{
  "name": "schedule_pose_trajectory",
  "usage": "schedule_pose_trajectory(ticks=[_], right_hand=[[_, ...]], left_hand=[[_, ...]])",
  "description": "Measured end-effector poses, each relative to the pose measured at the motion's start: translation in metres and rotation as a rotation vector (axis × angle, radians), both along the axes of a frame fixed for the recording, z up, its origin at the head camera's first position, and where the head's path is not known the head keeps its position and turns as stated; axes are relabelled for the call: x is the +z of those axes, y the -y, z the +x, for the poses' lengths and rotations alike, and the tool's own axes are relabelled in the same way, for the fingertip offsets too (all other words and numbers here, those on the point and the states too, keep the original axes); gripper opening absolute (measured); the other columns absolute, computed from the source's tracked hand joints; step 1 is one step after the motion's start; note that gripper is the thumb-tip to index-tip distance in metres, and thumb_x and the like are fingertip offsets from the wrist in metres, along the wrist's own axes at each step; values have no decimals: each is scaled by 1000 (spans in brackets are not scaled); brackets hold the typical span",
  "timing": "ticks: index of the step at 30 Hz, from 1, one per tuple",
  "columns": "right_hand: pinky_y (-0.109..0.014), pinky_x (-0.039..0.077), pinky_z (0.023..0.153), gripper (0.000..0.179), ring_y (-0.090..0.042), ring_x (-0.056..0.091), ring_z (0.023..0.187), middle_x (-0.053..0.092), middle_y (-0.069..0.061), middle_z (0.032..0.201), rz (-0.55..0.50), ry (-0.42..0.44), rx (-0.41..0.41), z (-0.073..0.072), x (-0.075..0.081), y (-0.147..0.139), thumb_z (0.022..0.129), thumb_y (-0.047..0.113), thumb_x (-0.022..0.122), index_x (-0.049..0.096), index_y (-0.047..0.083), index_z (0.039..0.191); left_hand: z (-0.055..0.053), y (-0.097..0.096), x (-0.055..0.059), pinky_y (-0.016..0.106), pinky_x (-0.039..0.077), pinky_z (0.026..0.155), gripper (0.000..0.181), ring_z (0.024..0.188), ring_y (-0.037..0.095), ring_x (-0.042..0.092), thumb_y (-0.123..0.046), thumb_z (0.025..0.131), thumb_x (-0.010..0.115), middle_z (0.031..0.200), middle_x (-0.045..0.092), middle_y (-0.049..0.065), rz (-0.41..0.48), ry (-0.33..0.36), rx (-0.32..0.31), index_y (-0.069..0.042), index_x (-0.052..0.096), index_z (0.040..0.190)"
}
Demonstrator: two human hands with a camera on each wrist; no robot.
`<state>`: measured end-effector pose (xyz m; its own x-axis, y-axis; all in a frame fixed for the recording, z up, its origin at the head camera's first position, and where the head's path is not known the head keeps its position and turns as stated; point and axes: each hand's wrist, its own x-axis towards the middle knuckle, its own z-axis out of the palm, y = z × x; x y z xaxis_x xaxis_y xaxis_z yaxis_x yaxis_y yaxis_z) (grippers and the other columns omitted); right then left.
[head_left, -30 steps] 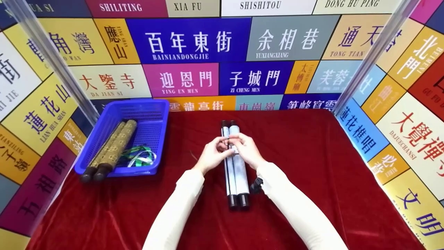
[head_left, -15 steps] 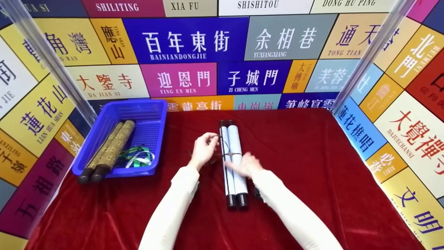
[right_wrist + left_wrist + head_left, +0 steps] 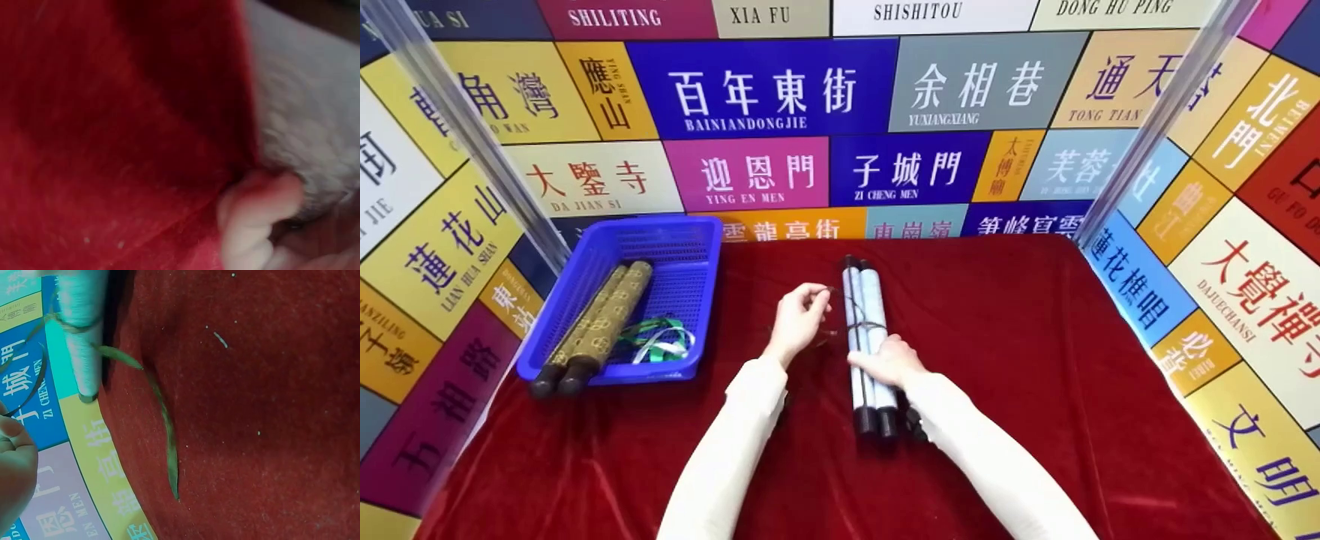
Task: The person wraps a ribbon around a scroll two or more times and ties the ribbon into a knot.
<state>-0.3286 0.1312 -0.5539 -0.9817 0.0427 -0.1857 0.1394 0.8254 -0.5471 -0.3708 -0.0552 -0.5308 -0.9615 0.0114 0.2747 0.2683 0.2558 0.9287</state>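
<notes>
A pale blue-white scroll (image 3: 873, 294), its two rolls side by side with dark knobs at the ends, lies lengthwise on the red cloth. A thin dark ribbon (image 3: 865, 325) wraps across its middle. My left hand (image 3: 799, 319), left of the scroll, pinches one stretch of that ribbon between thumb and fingers. In the left wrist view, a loose ribbon tail (image 3: 171, 444) hangs free. My right hand (image 3: 894, 361) grips the scroll below the wrap, thumb over the rolls. Curled fingers (image 3: 259, 216) rest against the patterned scroll in the blurred right wrist view.
At the left stands a blue plastic basket (image 3: 710, 292). It holds a gold-brown patterned scroll (image 3: 606, 319), whose knobs stick out over the front rim, and green and white ribbons (image 3: 666, 341). Sign-covered panels (image 3: 765, 86) enclose the table's back and sides.
Both hands were together at the ribbon over the scroll. They moved apart, the left drawing ribbon leftward. The right then took hold of the scroll, which has turned slightly, its near end farther away.
</notes>
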Motion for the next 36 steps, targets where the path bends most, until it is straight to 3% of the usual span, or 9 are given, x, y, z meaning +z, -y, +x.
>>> schedule_pose_trajectory(ticks=[3, 9, 13, 18, 22, 27, 33, 36], right_hand=[[-45, 56, 82, 73, -33, 67, 87, 68, -17, 99, -40, -22, -53, -3, 3, -10, 72, 59, 70, 58, -1, 112], [-52, 54, 87, 92, -44, 67, 104, 67, -28, 113, 45, -71, -112, -9, 20, -36, 73, 64, 70, 47, -7, 128], [-53, 54, 86, 94, -44, 67, 104, 66, -28, 113, 65, -88, -147, -13, 35, -52, 73, 66, 68, 46, -6, 129], [-52, 54, 85, 92, -43, 66, 100, 66, -26, 111, 58, -105, -196, -19, 56, -69, 73, 67, 67, 46, -5, 126], [-52, 53, 83, 88, -42, 67, 99, 66, -25, 109, 59, -123, -216, -22, 68, -78, 73, 66, 66, 47, -3, 124], [-51, 53, 80, 84, -41, 67, 97, 66, -23, 106, 86, -141, -224, -24, 76, -86, 73, 65, 65, 48, -2, 120], [-53, 54, 76, 86, -43, 67, 94, 66, -24, 103, 133, -187, -235, -25, 87, -94, 73, 66, 65, 47, -4, 120], [-54, 54, 75, 86, -44, 67, 93, 66, -26, 103, 142, -209, -253, -25, 93, -98, 73, 64, 66, 46, -5, 120]], left_hand=[[0, 4, 0, 18, 50, 62, 20, 60, 6, 57, -11, 98, 61, 84, 71, 23, 5, 2, 26, 3, 70, 109], [2, 9, 0, 18, 51, 64, 18, 62, 5, 60, -11, 97, 63, 83, 72, 17, -1, 10, 65, 1, 72, 107], [2, 8, -1, 19, 52, 66, 17, 71, 22, 68, -11, 97, 64, 84, 71, 16, 20, 5, 49, 0, 72, 107], [2, 4, 1, 29, 56, 74, 20, 85, 39, 70, -8, 96, 65, 89, 72, 17, 33, -26, 6, 4, 69, 111], [1, 1, 4, 35, 58, 79, 21, 86, 36, 70, -6, 95, 64, 94, 73, 19, 26, -31, -28, 1, 69, 114], [2, -1, 4, 31, 57, 80, 22, 88, 32, 70, -5, 94, 64, 97, 73, 20, -13, -38, -46, 0, 70, 114], [4, -3, 5, 33, 58, 80, 21, 89, 34, 70, -3, 94, 63, 98, 73, 21, 10, -32, -80, 1, 69, 113], [5, -3, 5, 32, 56, 80, 19, 88, 28, 69, -2, 94, 63, 97, 73, 18, -1, -44, -78, 0, 70, 111]])
